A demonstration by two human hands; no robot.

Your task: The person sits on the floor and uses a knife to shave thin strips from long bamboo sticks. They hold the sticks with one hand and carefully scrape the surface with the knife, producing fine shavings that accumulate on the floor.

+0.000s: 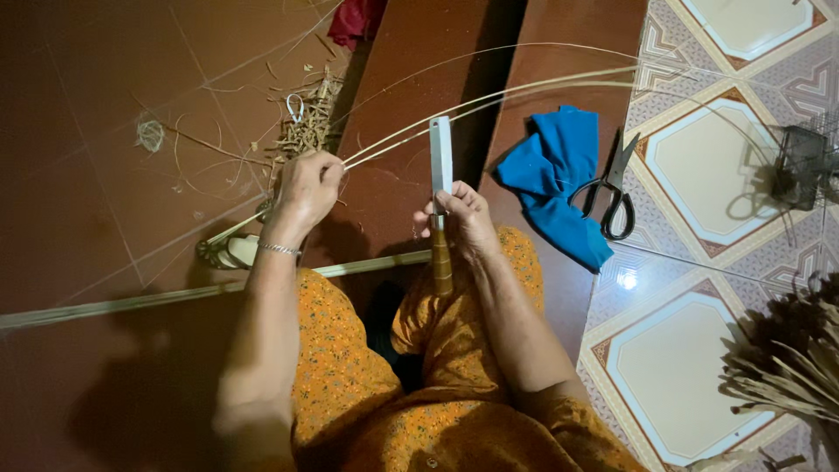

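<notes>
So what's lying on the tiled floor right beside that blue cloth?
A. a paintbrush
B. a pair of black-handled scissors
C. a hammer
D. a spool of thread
B: a pair of black-handled scissors lies at the right edge of the blue cloth, blades pointing away from the person.

blue cloth (559,175) beside black scissors (612,197); red cloth (357,19).
</notes>
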